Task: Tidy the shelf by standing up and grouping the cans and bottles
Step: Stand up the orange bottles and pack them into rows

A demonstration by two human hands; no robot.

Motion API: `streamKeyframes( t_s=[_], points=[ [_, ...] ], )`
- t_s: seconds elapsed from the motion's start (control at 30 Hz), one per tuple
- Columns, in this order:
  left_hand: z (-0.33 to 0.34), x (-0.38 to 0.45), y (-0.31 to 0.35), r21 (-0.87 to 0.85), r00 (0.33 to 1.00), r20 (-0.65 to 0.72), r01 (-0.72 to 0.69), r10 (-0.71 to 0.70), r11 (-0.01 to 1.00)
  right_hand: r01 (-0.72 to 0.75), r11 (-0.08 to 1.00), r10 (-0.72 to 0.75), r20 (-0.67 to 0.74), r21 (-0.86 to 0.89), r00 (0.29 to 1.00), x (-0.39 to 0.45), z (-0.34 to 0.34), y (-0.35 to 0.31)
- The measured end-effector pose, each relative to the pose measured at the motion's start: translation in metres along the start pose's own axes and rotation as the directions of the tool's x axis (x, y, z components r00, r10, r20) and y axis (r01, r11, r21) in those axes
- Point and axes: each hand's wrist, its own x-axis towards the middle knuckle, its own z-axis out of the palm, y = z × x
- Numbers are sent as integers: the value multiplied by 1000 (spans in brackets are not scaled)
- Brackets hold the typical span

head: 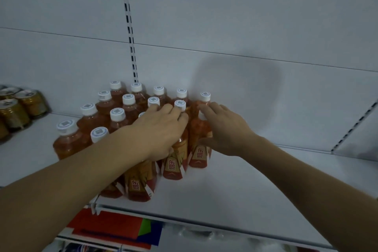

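White metal shelf [235, 186]: upright amber plastic bottles with white caps [116, 114] clustered centre-left; gold metal cans [22, 106] grouped far left.

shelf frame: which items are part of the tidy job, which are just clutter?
Job:
- bottles, upright, grouped mid-shelf
- cans, far left of the shelf
- left hand, resting on the bottles
- right hand, against the rightmost bottle

Lying about:
- coloured packets on the shelf below
- shelf itself

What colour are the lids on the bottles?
White, each with a small grey square on top; see this cap in the head view.
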Motion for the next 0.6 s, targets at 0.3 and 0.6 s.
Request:
streamKeyframes(
  t_s=[0.3,0.6],
  points=[
    [4,5,-6,-124,1000,-1,-27,27,992,-53,999,53,-8,-4,999,16,10,13],
    [9,6,0,60,997,-83,12,-7,998,-25,997,26,9,-68,1000,13,4,10]
  ],
)
